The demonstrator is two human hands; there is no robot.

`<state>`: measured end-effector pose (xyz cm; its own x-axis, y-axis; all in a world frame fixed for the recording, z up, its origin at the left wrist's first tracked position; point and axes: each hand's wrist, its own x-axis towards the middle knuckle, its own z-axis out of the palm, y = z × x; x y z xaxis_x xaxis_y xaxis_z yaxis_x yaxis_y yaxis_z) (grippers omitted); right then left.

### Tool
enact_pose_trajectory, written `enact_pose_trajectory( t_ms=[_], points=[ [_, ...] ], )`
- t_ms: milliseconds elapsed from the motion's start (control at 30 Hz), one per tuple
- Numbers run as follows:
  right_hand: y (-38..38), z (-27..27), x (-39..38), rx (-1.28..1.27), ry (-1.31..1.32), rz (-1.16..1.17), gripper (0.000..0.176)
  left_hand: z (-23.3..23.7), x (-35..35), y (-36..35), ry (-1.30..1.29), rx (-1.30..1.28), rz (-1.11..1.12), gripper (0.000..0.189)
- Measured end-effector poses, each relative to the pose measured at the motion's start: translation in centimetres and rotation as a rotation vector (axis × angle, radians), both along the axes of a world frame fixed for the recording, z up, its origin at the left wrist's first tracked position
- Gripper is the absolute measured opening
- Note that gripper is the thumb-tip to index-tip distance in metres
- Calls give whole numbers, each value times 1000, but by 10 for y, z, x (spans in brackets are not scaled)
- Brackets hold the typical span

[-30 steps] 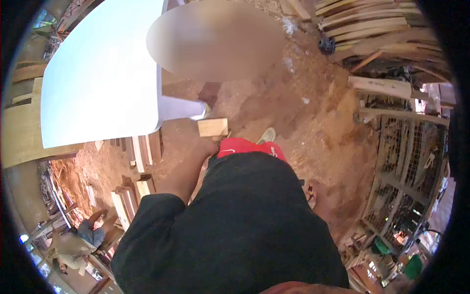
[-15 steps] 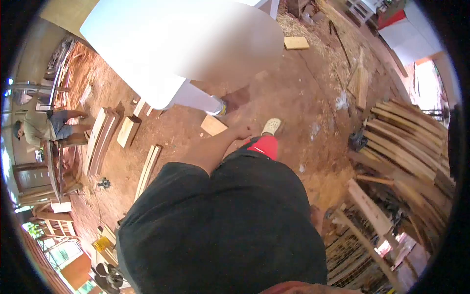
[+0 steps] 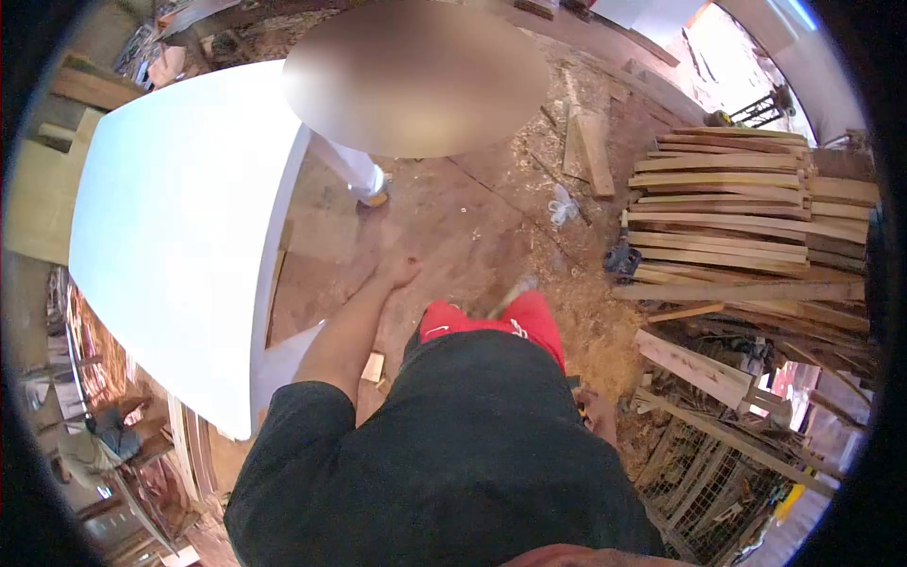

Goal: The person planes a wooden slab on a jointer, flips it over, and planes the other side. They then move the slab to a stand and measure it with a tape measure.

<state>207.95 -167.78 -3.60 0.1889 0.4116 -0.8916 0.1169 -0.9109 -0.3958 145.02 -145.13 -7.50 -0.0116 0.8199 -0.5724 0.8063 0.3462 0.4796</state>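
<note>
My left arm reaches forward, and my left hand [image 3: 404, 271] hangs over the dirt floor with its fingers loosely curled. Nothing shows in it. To its left is a large white tabletop [image 3: 189, 236] on a white leg [image 3: 350, 168]. My right hand [image 3: 599, 412] is low at my right side, partly hidden by my dark shirt [image 3: 463, 454]. Its fingers are closed around a small dark and orange thing, too small to name. My red shorts [image 3: 534, 321] show below the shirt.
A stack of sawn boards [image 3: 723, 213] lies to the right, with a dark power tool [image 3: 621, 260] at its edge. Planks [image 3: 590, 151] and shavings lie ahead. A wooden frame with mesh [image 3: 704, 472] stands at lower right. Another person [image 3: 99, 444] is at far left.
My view has turned right, and the white tabletop now stands to my left. My left arm has swung away from my body. My right hand has come into clearer view.
</note>
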Motion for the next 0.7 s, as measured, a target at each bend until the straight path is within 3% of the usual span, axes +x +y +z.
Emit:
enact_pose_trajectory(
  t_ms=[33, 67, 133, 233, 267, 300, 367, 433, 467, 500, 567, 600, 667, 700],
  points=[
    [8, -10, 14, 50, 73, -30, 14, 38, 8, 39, 5, 5, -39, 39],
    [28, -2, 20, -16, -21, 123, 16, 57, 20, 64, 7, 9, -71, 39],
    [100, 7, 22, -130, -202, 445, 20, 24, 36, 104, -124, 66, 91, 38],
    [183, 2, 57, 99, -76, 622, 23, -7, 57, 145, -209, 53, 251, 36],
    [224, 15, 66, 183, 32, 500, 22, -12, 66, 154, -218, 37, 303, 36],
    [269, 72, 45, 253, 148, 387, 20, -20, 74, 159, -176, 12, 304, 36],
    [334, 77, 60, 188, 230, 244, 15, -26, 87, 156, -79, -72, 314, 37],
    [409, 13, 111, -25, 124, 233, 9, 16, 105, 167, 84, -111, 193, 40],
    [466, 32, 110, -132, 153, 249, 8, 9, 110, 174, 87, -138, 238, 43],
    [518, 52, 98, -9, -41, 416, 9, 0, 116, 178, 81, -172, 275, 47],
    [606, 49, 108, 96, -46, 473, 12, -16, 123, 192, -20, -140, 381, 49],
    [644, 50, 98, 132, -188, 438, 5, -21, 129, 202, -73, -110, 411, 50],
    [721, 62, 77, 139, -338, 547, 34, 8, 143, 223, -16, -63, 497, 38],
    [761, 54, 76, 172, -206, 601, 43, 29, 148, 237, 13, -32, 527, 32]
  ],
)
